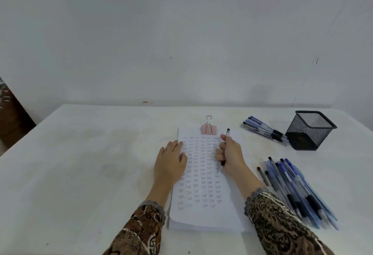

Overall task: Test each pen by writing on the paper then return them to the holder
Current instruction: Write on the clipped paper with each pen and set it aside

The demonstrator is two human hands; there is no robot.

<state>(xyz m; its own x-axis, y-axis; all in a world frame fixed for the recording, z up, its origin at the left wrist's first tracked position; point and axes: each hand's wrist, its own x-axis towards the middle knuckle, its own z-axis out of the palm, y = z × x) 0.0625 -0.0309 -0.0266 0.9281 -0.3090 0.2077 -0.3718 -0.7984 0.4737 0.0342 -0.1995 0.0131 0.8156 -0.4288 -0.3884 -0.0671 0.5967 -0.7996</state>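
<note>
White paper (203, 214) partly hidden under right hand (231, 153) gripping pen (227, 133).

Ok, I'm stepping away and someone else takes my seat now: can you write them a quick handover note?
Left hand: flat on the paper's left edge.
Right hand: gripping a pen, tip down on the sheet.
The paper, under a pink binder clip, carries many rows of test marks.
Mesh holder looks empty. Small pen pile beside it, large pile near right.
Left: finish testing; return all pens to holder.
</note>
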